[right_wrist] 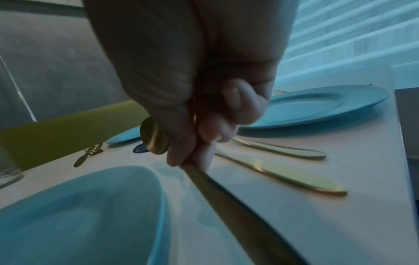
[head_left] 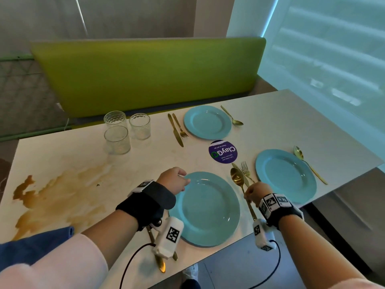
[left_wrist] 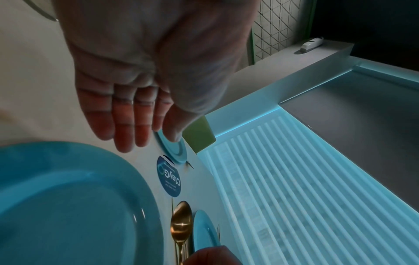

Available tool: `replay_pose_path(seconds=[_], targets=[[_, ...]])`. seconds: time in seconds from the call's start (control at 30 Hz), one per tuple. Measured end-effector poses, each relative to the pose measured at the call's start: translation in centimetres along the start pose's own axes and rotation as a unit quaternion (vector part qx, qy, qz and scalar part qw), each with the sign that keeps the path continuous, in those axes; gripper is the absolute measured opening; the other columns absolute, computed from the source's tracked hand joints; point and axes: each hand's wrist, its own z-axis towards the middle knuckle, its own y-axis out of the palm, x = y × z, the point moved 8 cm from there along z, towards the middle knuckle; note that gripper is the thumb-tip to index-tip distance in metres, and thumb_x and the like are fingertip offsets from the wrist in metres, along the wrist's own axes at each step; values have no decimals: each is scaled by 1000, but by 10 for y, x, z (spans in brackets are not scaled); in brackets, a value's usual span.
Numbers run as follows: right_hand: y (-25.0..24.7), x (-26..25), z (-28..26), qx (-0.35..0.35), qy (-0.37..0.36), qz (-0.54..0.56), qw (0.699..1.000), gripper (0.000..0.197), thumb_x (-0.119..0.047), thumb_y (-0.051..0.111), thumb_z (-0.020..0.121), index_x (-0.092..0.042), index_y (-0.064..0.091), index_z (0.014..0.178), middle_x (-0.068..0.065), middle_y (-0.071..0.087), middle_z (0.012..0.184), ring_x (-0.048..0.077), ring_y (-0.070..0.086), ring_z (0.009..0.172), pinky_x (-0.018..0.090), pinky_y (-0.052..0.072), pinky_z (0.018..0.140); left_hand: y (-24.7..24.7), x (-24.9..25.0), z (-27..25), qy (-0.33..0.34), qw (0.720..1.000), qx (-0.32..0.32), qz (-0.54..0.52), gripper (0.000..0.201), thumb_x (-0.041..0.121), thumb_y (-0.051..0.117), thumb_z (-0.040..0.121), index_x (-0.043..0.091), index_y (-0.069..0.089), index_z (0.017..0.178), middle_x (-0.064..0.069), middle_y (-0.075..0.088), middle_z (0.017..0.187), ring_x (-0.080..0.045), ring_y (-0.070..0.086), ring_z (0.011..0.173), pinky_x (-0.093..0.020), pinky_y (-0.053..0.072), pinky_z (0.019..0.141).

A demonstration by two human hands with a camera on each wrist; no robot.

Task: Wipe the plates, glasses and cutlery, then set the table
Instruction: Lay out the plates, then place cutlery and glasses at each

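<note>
The right hand (head_left: 253, 193) has its fingers curled round the handle of a gold metal spoon (head_left: 239, 182), bowl pointing away, held just right of the near round blue plate (head_left: 208, 213) on the white table (head_left: 73, 155). The left hand (head_left: 174, 180), fingers straight and holding nothing, sits at that plate's far left rim. A gold knife (right_wrist: 288, 174) lies on the table just right of the spoon.

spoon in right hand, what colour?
Gold, like the rest of the cutlery. The spoon shows best in the head view, held by the right hand.
</note>
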Motion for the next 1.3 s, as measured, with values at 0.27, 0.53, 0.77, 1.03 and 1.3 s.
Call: replay_pose_path(seconds=[0.27, 0.53, 0.77, 1.03, 1.3], targets=[[3, -15, 20, 8, -5, -76, 997, 28, -29, 63, 85, -13, 69, 107, 6, 69, 110, 21, 64, 102, 26, 50, 87, 0, -8, 12, -7, 1000, -7, -5, 29, 18, 58, 91, 6, 55, 117, -7, 59, 97, -19, 59, 77, -25, 46, 66], [12, -18, 16, 26, 9, -136, 990, 26, -23, 54, 87, -11, 69, 105, 7, 68, 109, 21, 63, 101, 25, 50, 84, -8, -19, 22, -15, 1000, 4, -6, 25, 18, 58, 90, 8, 57, 114, -9, 61, 95, -22, 61, 82, -32, 50, 78], [13, -19, 13, 37, 25, -134, 990, 26, -22, 53, 88, -12, 69, 106, 6, 68, 109, 20, 63, 100, 25, 50, 83, -15, -25, 21, -13, 1000, 10, -8, 25, 18, 58, 91, 8, 57, 113, -8, 62, 96, -21, 60, 81, -24, 46, 64], [-26, -66, -10, 72, 4, -96, 993, 35, -34, 47, 91, -9, 69, 102, 8, 67, 108, 26, 62, 101, 31, 50, 85, -62, -52, 13, -34, 998, 42, -18, 23, 20, 59, 90, 10, 58, 111, -11, 63, 96, -23, 60, 82, -32, 49, 78], [-11, -207, -77, -25, -139, 113, 984, 24, -30, 61, 86, -11, 67, 101, -2, 66, 85, 9, 56, 56, 18, 42, 47, -143, -100, 6, -83, 990, 113, 26, 43, 24, 58, 91, 2, 51, 127, -17, 57, 128, -33, 57, 117, -37, 47, 100]])
